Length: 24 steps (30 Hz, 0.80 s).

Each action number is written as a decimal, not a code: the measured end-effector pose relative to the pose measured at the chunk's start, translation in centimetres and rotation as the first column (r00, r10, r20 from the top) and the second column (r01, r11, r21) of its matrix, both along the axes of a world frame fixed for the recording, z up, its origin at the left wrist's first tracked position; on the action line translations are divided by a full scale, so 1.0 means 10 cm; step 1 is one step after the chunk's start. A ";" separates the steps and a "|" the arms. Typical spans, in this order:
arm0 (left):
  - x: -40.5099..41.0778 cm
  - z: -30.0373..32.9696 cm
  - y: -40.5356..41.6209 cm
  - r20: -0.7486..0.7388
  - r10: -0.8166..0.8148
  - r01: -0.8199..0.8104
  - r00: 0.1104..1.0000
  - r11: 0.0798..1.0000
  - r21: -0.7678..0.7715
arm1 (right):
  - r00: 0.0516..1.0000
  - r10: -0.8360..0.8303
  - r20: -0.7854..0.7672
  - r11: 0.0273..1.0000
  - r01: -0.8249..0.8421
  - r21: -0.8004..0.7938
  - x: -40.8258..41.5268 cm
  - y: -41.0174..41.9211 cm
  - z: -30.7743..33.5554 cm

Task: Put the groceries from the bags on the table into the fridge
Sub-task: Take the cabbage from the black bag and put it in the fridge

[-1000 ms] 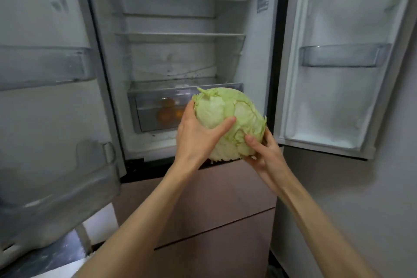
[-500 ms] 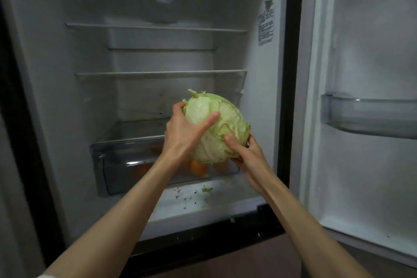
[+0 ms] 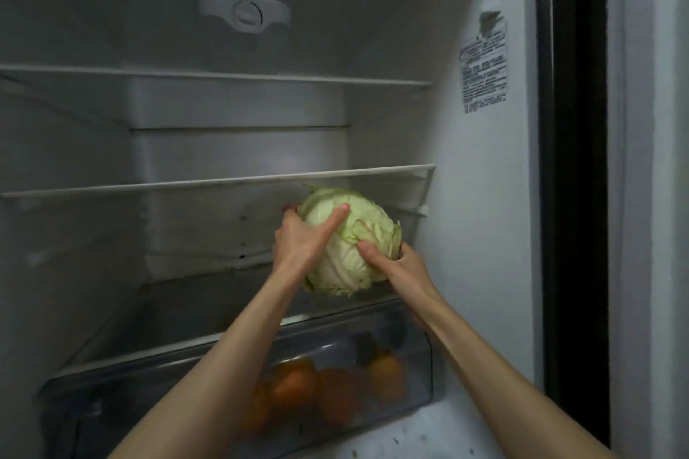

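Observation:
A pale green cabbage (image 3: 348,238) is held inside the open fridge (image 3: 481,197), just above the glass cover of the crisper drawer and under the lower shelf. My left hand (image 3: 302,238) grips its left side with the thumb laid across the top. My right hand (image 3: 399,263) grips its lower right side, thumb pressed on the front. Whether the cabbage touches the cover below it I cannot tell.
Two bare glass shelves (image 3: 223,181) span the fridge above the cabbage. The clear crisper drawer (image 3: 335,384) below holds several oranges (image 3: 294,384). A label (image 3: 484,65) is on the right inner wall. The dark door seal (image 3: 574,160) runs down the right.
Both hands carried the cabbage forward from outside the fridge into the space above the crisper drawer. The view moved closer, so the door shelves left the frame.

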<state>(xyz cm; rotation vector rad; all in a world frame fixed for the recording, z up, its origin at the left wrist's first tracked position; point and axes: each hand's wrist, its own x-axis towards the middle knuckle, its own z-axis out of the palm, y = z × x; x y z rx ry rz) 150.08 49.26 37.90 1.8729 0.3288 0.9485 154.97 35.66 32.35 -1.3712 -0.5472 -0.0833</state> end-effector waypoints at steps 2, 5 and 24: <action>0.22 0.03 0.09 -0.016 -0.010 0.010 1.000 1.000 0.005 | 1.000 0.018 -0.020 1.000 -0.018 -0.012 0.16 0.06 0.04; 0.53 0.07 0.20 -0.029 -0.035 0.035 0.999 0.999 0.017 | 0.993 0.060 -0.101 0.998 -0.057 0.032 0.40 0.17 0.09; 1.11 -0.11 0.36 -0.103 -0.065 0.089 0.993 0.963 0.253 | 0.943 -0.334 0.002 0.868 0.309 -0.390 0.89 0.24 0.12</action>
